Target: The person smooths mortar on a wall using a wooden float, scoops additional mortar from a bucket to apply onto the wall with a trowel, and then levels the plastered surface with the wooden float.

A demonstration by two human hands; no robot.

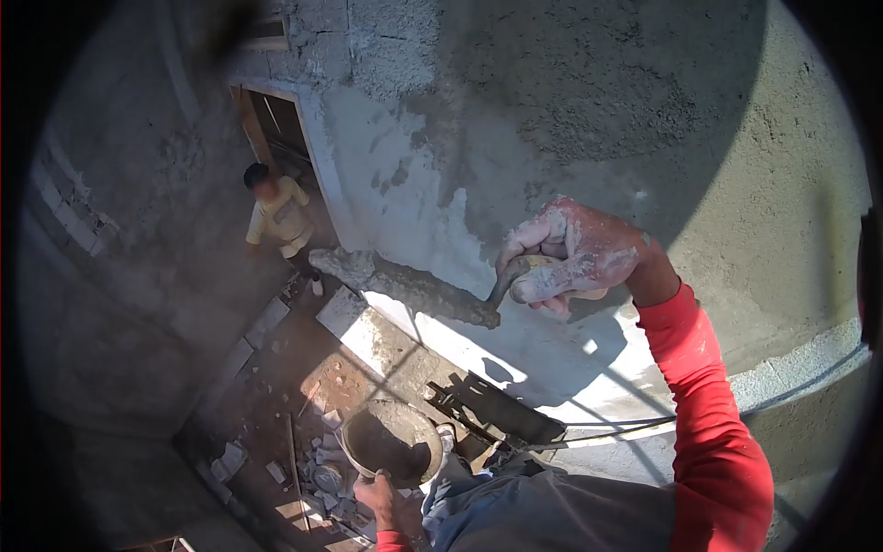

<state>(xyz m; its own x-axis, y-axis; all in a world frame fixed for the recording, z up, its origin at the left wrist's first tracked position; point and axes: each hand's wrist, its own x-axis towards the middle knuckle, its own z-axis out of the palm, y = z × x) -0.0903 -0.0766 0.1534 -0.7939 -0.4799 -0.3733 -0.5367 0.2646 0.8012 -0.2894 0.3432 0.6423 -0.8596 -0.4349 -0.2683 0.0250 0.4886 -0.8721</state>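
Your right hand (575, 253) is closed around a trowel (502, 285) by its handle; grey mortar (409, 287), heaped along it, stretches out to the left of that hand. Lower down, your left hand (380, 498) grips the near rim of a bucket (418, 426). Rough wall (589, 101) spreads behind your right hand; another person (283, 221) stands well beyond it, past the mortar.

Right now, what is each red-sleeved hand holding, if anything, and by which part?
The right hand holds a trowel by its handle; the left hand, a bucket by its rim.
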